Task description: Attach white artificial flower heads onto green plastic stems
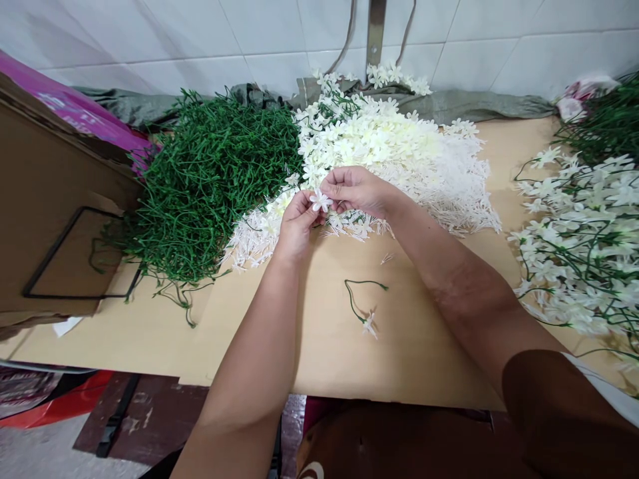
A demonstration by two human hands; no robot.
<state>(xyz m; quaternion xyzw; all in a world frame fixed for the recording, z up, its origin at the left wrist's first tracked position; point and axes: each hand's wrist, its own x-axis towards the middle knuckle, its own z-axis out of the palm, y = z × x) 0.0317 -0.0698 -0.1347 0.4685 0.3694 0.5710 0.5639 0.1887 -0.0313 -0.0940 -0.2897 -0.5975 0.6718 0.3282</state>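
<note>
A small white artificial flower (320, 200) is pinched between my two hands, over the near edge of the white flower pile (369, 143). My left hand (298, 216) is closed on it from the left, thumb and fingers together. From the right, my right hand (355, 189) also pinches the flower; its curled fingers partly hide what lies behind. Nearer to me, a single flower on a bent green stem (368, 324) lies on the brown board (329, 359). A tiny white piece (387, 258) lies below my right wrist.
A heap of green plastic stems (219, 173) stands at the left, beside a cardboard box (54, 179) and a black wire frame (74, 296). Stemmed white flowers (589, 246) are piled at the right. A tiled wall (269, 33) closes off the back.
</note>
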